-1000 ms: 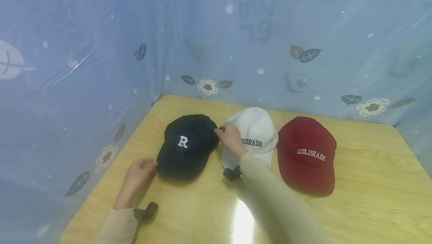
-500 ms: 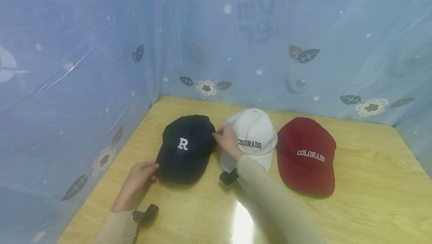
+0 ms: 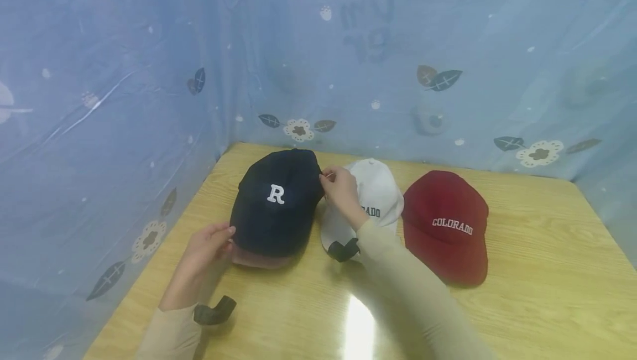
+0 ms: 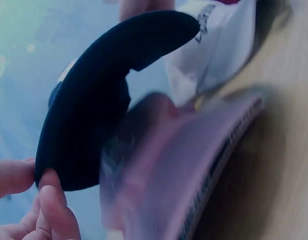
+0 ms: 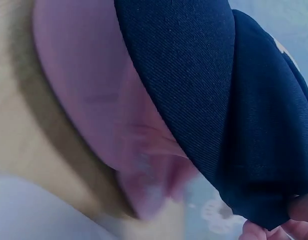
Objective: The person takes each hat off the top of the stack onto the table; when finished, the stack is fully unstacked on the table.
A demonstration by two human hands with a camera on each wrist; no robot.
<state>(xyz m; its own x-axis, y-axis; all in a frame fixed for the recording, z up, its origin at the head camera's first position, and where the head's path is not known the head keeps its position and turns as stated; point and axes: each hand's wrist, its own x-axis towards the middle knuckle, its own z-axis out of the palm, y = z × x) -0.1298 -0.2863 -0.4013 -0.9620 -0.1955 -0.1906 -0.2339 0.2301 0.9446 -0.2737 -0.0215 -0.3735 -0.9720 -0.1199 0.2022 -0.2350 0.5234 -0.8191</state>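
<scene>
Background: a blue sheet (image 3: 298, 86), printed with leaves and flowers, hangs behind and to the left of a wooden table (image 3: 542, 260); a bright reflection (image 3: 359, 329) shows on the near part of the table top.

Subject item: a navy cap (image 3: 273, 224) bearing a white letter R (image 3: 276, 194), at the left of the row. It is held over a pink cap (image 3: 261, 261), whose brim shows below its front edge. Both wrist views show a gap between the two brims; whether the crowns touch, I cannot tell.

Hands: well apart, one to each side of the navy cap. The left hand (image 3: 204, 252) pinches the brim edge between thumb and fingers, as the left wrist view confirms. The right hand (image 3: 343, 191) pinches the cloth at the cap's far right side.

Adjacent items: a white cap (image 3: 375, 183), its lettering partly covered by the right hand and wrist, and to its right a red cap (image 3: 445, 249) lettered COLORADO. Both face the near edge.

Person: long pale sleeves (image 3: 418, 288); a black device (image 3: 215, 311) at the left wrist, and another at the right, in front of the white cap's brim
</scene>
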